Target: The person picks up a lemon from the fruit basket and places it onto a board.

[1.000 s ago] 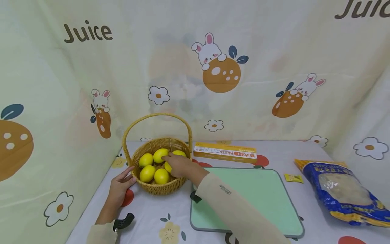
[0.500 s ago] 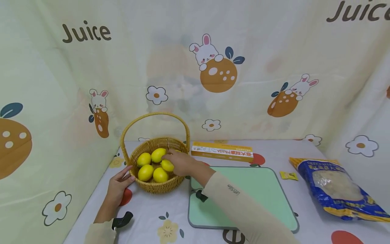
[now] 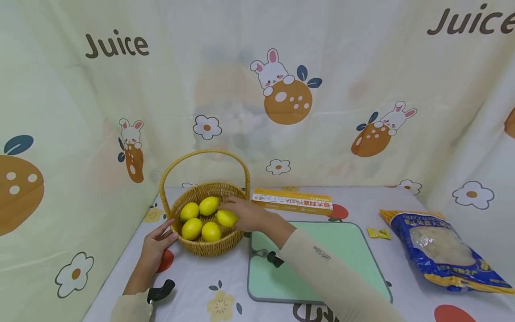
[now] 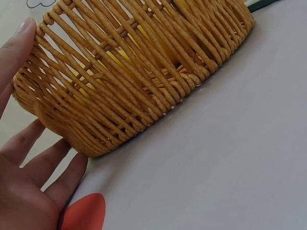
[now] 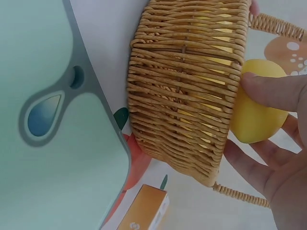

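Note:
A wicker basket (image 3: 209,250) with a tall arched handle stands at the table's left, holding several yellow lemons (image 3: 192,229). My right hand (image 3: 251,215) reaches over its right rim and grips a lemon (image 3: 226,218). In the right wrist view, the thumb lies on this lemon (image 5: 259,120) at the rim, with the fingers on its other side. My left hand (image 3: 156,248) steadies the basket's left side. The left wrist view has its fairly straight fingers (image 4: 53,165) spread against the woven wall (image 4: 120,72), thumb up near the rim.
A green cutting board (image 3: 318,264) lies under the right forearm. Behind it is a yellow pasta box (image 3: 291,202). A small yellow packet (image 3: 378,233) and a blue-and-yellow bag (image 3: 442,250) lie at the right. A printed cloth (image 3: 322,156) hangs behind the table.
My right hand has drawn slightly to the right, and the lemon in it has shifted towards the basket's right rim. The left hand has stayed at the basket's side.

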Tool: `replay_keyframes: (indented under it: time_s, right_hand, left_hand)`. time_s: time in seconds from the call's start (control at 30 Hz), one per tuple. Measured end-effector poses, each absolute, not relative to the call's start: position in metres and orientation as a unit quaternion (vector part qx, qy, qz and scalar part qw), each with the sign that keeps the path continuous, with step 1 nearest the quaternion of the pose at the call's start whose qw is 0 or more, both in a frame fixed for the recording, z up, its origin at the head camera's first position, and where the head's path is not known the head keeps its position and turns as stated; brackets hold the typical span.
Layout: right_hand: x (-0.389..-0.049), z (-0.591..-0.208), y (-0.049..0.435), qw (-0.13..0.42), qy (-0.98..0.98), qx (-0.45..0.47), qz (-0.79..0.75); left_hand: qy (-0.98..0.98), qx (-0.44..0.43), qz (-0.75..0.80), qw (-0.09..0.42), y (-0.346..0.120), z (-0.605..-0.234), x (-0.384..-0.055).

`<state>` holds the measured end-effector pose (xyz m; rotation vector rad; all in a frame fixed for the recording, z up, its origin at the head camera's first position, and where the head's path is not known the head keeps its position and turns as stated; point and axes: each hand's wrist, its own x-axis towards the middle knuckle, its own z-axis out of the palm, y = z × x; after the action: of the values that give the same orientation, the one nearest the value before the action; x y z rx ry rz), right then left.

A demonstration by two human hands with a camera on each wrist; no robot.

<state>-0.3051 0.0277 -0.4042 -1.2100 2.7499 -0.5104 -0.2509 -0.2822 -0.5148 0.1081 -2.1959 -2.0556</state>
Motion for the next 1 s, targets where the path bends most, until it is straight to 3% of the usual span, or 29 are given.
replay_keyframes:
  time_s: [1.0]
  right_hand:
    - [-0.285, -0.416, 0.100, -0.003, 0.906, -0.356, -0.228]
  left_hand:
    - [-0.720, 0.052, -0.689, 0.058, -0.280, -0.511, -0.251]
